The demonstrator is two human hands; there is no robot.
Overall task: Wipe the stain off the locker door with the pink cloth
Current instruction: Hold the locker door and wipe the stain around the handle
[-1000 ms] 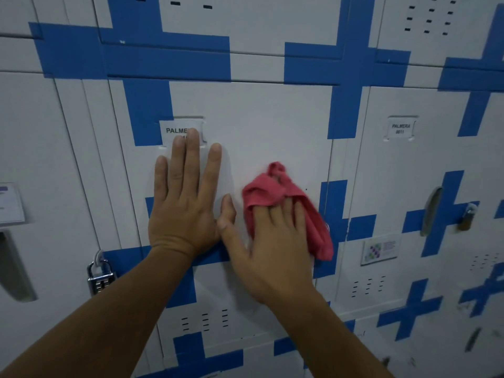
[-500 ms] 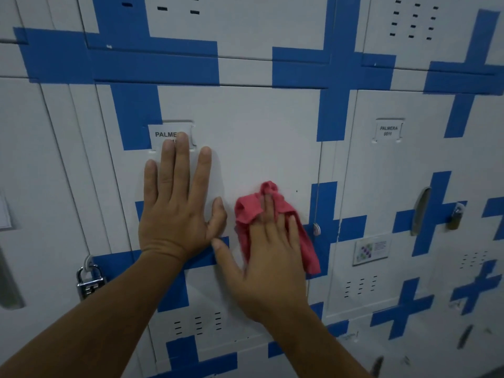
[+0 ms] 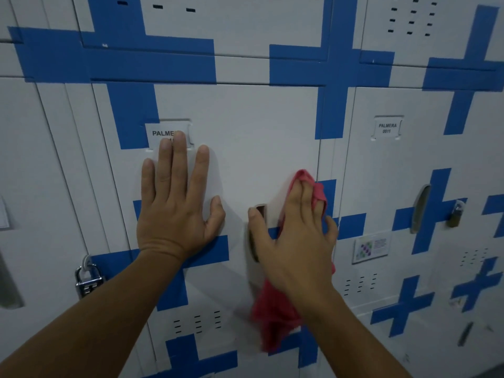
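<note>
The white locker door (image 3: pixel 253 126) with blue cross markings fills the middle of the head view. My left hand (image 3: pixel 174 203) lies flat on it with fingers spread and straight, fingertips covering part of the name label (image 3: pixel 161 133). My right hand (image 3: pixel 297 236) presses the pink cloth (image 3: pixel 272 317) against the door near its right edge; the fingers are fairly straight over the cloth's top, and the rest of the cloth hangs down below the wrist. The recessed door handle (image 3: pixel 257 214) shows beside my right thumb. No stain is visible on the door.
A silver padlock (image 3: pixel 87 279) hangs on the locker at the left. The neighbouring locker at the right carries a label (image 3: pixel 386 128), a handle (image 3: pixel 420 208), a brass padlock (image 3: pixel 456 215) and a small sticker (image 3: pixel 371 248).
My right hand has slid the pink cloth to the right across the door, uncovering the recessed handle, and the cloth now trails below the wrist. My left hand stays flat in place.
</note>
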